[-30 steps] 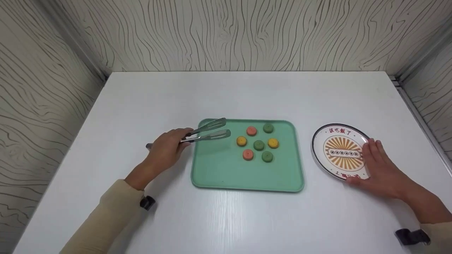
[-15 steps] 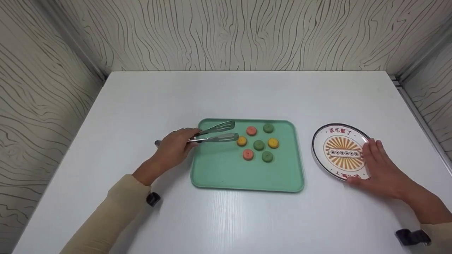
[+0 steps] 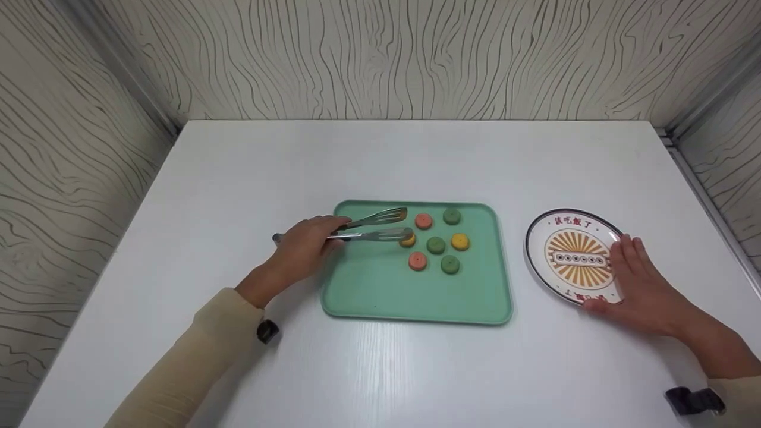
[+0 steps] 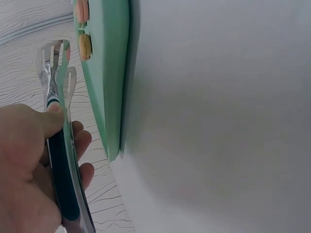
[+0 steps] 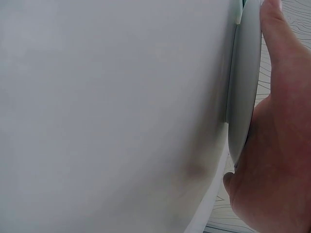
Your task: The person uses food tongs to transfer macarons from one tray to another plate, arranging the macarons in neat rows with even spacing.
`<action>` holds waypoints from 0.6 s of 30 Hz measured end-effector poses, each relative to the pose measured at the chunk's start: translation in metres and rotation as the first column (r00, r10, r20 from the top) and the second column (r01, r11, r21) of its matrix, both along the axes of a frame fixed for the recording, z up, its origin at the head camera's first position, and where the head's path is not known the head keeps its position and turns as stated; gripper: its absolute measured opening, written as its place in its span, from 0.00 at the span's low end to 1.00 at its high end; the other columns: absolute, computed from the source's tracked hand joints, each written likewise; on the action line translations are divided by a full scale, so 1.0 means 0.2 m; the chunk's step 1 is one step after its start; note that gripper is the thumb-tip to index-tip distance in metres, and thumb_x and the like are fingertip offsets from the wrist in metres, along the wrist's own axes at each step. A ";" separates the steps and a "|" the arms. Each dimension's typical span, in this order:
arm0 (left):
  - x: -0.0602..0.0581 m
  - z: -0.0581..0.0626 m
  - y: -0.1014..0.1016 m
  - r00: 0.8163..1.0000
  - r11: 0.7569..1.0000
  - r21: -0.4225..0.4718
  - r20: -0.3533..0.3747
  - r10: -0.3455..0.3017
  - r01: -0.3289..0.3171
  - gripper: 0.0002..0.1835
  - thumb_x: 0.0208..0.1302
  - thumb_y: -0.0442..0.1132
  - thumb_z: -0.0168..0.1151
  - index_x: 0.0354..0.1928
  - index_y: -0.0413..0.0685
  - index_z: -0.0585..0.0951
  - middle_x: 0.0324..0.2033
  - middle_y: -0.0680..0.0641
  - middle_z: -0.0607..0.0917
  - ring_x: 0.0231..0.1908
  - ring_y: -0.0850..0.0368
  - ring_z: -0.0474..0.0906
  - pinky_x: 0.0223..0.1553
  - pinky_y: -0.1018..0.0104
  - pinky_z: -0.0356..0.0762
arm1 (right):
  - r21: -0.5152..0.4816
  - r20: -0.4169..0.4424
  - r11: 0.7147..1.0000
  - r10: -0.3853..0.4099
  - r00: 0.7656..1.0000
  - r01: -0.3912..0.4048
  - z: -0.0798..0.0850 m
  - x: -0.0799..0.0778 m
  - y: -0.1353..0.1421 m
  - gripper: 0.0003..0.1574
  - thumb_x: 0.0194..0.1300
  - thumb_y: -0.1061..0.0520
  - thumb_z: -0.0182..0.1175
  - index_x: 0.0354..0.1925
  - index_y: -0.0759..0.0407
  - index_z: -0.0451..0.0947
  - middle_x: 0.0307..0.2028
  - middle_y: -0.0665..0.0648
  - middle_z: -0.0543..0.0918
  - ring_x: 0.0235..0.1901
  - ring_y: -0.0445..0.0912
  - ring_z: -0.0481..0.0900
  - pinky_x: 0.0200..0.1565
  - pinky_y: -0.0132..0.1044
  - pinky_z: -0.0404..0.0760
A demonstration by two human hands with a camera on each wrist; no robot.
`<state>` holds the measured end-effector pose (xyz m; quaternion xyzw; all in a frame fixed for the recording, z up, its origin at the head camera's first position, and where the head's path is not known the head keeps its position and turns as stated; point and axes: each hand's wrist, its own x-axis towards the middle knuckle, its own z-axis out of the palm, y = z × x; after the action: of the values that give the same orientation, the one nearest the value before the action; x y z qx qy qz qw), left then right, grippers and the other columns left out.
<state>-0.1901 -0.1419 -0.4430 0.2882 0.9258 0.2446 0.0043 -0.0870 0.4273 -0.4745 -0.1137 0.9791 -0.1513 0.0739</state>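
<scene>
My left hand (image 3: pixel 306 246) grips metal tongs (image 3: pixel 374 235) with dark handle grips, thumb on one side and fingers on the other in the left wrist view. The tongs' slotted tips stand apart. In the head view, the nearer tip overlaps a yellow macaron (image 3: pixel 407 242) at the left of the group; whether they touch cannot be told. Several pink, green and yellow macarons lie on a green tray (image 3: pixel 380 297). My right hand (image 3: pixel 651 297) rests against the right rim of a white patterned plate (image 3: pixel 559 238), fingers extended and thumb at its near edge.
Under the tray and plate is a white table (image 3: pixel 380 374). A second yellow macaron (image 3: pixel 460 241) lies to the right of a green macaron (image 3: pixel 436 245). Wood-patterned panels (image 3: pixel 380 59) stand behind the table and at both sides.
My left hand has moved right with the tongs, bringing their tips from the tray's left part to the left yellow macaron. My right hand and the plate have stayed put.
</scene>
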 end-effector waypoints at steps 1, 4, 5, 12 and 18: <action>0.00 0.00 0.01 1.000 1.000 -0.002 0.002 -0.003 0.003 0.22 0.70 0.35 0.65 0.65 0.44 0.78 0.58 0.44 0.84 0.58 0.47 0.80 0.59 0.50 0.76 | 0.001 -0.002 1.000 0.001 1.000 -0.001 0.00 0.00 0.00 0.76 0.65 0.35 0.65 0.74 0.82 0.29 0.75 0.80 0.29 0.75 0.65 0.18 0.66 0.31 0.16; -0.01 -0.01 0.03 1.000 1.000 -0.006 0.013 -0.013 0.013 0.22 0.70 0.35 0.65 0.65 0.43 0.78 0.58 0.44 0.84 0.58 0.47 0.80 0.59 0.50 0.76 | 0.001 -0.012 1.000 0.006 1.000 -0.006 0.00 0.00 0.00 0.75 0.65 0.35 0.65 0.74 0.82 0.30 0.75 0.81 0.30 0.75 0.66 0.18 0.66 0.31 0.16; -0.01 -0.01 0.04 1.000 1.000 -0.011 0.016 -0.015 0.015 0.22 0.70 0.34 0.64 0.65 0.43 0.78 0.58 0.44 0.84 0.58 0.47 0.80 0.59 0.50 0.76 | 0.001 -0.014 1.000 0.008 1.000 -0.008 0.00 0.00 0.00 0.75 0.65 0.36 0.65 0.74 0.82 0.30 0.75 0.82 0.30 0.75 0.66 0.19 0.66 0.31 0.16; -0.02 -0.02 0.07 1.000 1.000 -0.025 0.024 -0.013 0.013 0.22 0.70 0.33 0.65 0.64 0.44 0.78 0.56 0.45 0.85 0.58 0.50 0.80 0.58 0.51 0.77 | 0.000 -0.017 1.000 0.008 1.000 -0.008 0.00 0.00 0.00 0.75 0.64 0.35 0.66 0.74 0.83 0.31 0.75 0.82 0.32 0.76 0.67 0.20 0.66 0.31 0.17; -0.02 -0.03 0.09 0.999 0.999 -0.040 0.034 -0.010 0.011 0.22 0.71 0.35 0.64 0.65 0.44 0.78 0.58 0.44 0.84 0.60 0.49 0.79 0.58 0.51 0.77 | -0.004 -0.022 1.000 0.008 1.000 -0.008 0.00 0.00 0.00 0.75 0.64 0.36 0.66 0.74 0.82 0.31 0.75 0.82 0.31 0.76 0.67 0.20 0.66 0.31 0.17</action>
<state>-0.1948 -0.1235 -0.4498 0.2888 0.9288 0.2306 0.0271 -0.0867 0.4278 -0.4749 -0.1194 0.9791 -0.1516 0.0636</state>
